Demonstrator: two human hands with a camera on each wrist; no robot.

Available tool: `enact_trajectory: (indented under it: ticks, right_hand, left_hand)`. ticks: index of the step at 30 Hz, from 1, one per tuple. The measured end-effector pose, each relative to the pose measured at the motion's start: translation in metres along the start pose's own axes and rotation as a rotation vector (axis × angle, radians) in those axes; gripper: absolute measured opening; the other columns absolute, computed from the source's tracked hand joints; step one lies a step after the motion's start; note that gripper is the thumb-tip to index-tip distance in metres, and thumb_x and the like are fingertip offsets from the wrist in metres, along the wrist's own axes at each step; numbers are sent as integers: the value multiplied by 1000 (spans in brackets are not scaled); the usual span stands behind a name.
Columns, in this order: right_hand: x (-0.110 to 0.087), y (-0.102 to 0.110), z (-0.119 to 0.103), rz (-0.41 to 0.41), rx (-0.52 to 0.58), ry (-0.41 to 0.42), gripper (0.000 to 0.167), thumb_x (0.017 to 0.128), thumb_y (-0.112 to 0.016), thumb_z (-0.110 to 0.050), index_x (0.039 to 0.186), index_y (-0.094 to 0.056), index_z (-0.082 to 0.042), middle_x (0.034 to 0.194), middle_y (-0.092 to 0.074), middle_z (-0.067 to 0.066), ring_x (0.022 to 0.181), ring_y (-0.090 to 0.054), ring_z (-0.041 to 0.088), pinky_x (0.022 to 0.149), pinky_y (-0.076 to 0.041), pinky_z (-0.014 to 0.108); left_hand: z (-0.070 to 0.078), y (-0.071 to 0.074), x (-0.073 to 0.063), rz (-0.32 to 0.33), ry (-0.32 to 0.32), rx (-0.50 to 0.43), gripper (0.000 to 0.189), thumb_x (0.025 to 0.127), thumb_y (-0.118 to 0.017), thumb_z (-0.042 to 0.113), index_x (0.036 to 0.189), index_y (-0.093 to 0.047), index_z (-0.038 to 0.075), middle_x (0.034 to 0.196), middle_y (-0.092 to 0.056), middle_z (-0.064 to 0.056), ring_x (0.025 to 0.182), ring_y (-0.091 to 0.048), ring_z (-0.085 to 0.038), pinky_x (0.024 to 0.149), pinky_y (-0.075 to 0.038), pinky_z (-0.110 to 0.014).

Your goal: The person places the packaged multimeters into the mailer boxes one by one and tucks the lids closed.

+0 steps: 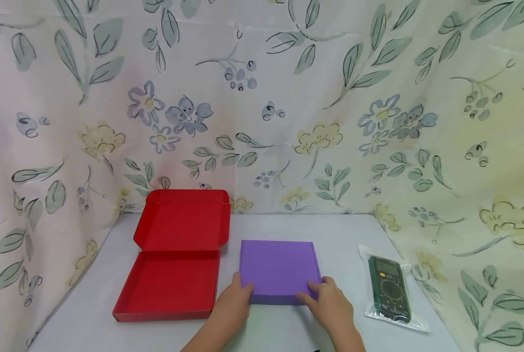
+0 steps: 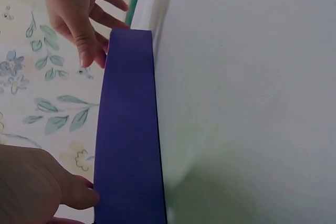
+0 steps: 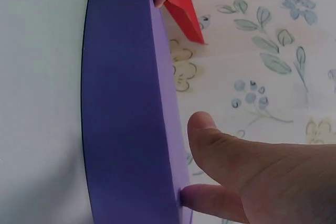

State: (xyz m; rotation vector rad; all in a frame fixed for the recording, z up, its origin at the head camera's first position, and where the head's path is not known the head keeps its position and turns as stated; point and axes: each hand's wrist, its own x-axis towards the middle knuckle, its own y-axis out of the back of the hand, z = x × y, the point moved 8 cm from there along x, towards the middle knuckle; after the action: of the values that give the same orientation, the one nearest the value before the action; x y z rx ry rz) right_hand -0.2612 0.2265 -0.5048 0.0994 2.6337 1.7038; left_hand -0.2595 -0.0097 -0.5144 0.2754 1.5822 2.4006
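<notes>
A closed purple box (image 1: pixel 280 269) lies flat on the white table in front of me, its front side toward me. My left hand (image 1: pixel 234 300) holds its front left corner, thumb at the front edge and a finger along the left side. At the front right corner, my right hand (image 1: pixel 330 303) touches the box with loosely spread fingers. The right wrist view shows the right thumb (image 3: pixel 226 148) raised apart from the lid and a fingertip against the box's edge. In the left wrist view the left thumb (image 2: pixel 81 192) meets the top edge.
To the left stands an open red box (image 1: pixel 174 283), its lid raised at the back. A dark multimeter (image 1: pixel 389 288) in a clear plastic bag lies on the right of the white table (image 1: pixel 279 227). A floral cloth (image 1: pixel 262 98) hangs behind and around the sides.
</notes>
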Motion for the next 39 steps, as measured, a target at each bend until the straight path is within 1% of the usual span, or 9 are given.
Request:
enact_trajectory:
  ticks: [7, 11, 17, 23, 26, 28, 33, 35, 39]
  right_hand:
    - [10, 4, 13, -16, -20, -47, 66, 83, -78, -59, 123, -75, -8, 129, -59, 34, 113, -62, 53, 79, -53, 65]
    - [17, 5, 22, -10, -25, -67, 66, 84, -77, -58, 126, -74, -7, 130, -58, 35, 113, -61, 54, 77, -53, 65]
    - [27, 8, 33, -4, -25, -73, 56, 86, -80, -45, 127, -72, -7, 133, -55, 37, 115, -59, 55, 82, -53, 65]
    - [35, 13, 41, 2, -26, -77, 51, 88, -81, -37, 127, -72, -6, 133, -55, 38, 117, -58, 55, 85, -52, 65]
    - [40, 17, 45, 8, -25, -86, 50, 88, -81, -34, 127, -72, -5, 130, -58, 37, 116, -59, 54, 83, -53, 64]
    - [45, 19, 48, 13, -22, -96, 50, 88, -81, -33, 126, -72, -2, 124, -61, 35, 112, -62, 52, 79, -54, 62]
    - [60, 21, 54, 16, -21, -122, 51, 89, -80, -32, 124, -71, 5, 110, -66, 25, 96, -68, 43, 67, -54, 56]
    - [66, 22, 57, 12, -14, -140, 52, 90, -80, -33, 123, -70, 6, 106, -67, 22, 89, -68, 37, 65, -54, 53]
    - [75, 24, 63, -3, -3, -168, 53, 90, -80, -32, 124, -68, 7, 105, -69, 22, 78, -63, 28, 65, -53, 49]
  left_hand:
    - [11, -9, 16, 11, -48, 34, 37, 86, -75, 1, 123, -70, 2, 123, -53, -27, 83, -67, -30, 73, -59, -42]
    - [16, -16, 28, -22, -34, 23, 37, 92, -72, 5, 129, -68, 3, 128, -51, -27, 93, -68, -32, 79, -59, -44]
    - [24, -21, 43, -10, -21, 13, 34, 96, -68, 6, 130, -68, 3, 130, -51, -26, 98, -67, -32, 84, -58, -44]
    - [34, -22, 55, 37, -62, 72, 30, 93, -70, 2, 123, -70, 2, 124, -52, -26, 86, -66, -30, 76, -59, -41]
    - [39, -23, 62, 30, -72, 85, 29, 95, -68, 4, 123, -69, 1, 126, -52, -26, 90, -67, -30, 80, -59, -41]
    - [42, -23, 67, 28, -78, 83, 25, 96, -66, 3, 121, -69, 0, 127, -52, -27, 90, -66, -30, 80, -59, -41]
    - [49, -19, 79, 65, -102, 99, 13, 94, -66, -1, 107, -70, 0, 118, -54, -25, 78, -63, -27, 68, -57, -38]
    - [51, -19, 84, 72, -101, 114, 15, 94, -67, -1, 109, -70, 0, 117, -54, -24, 77, -62, -27, 66, -56, -37]
    - [55, -23, 95, 52, -88, 142, 27, 95, -67, 1, 122, -70, 0, 121, -54, -25, 83, -66, -29, 69, -58, -37]
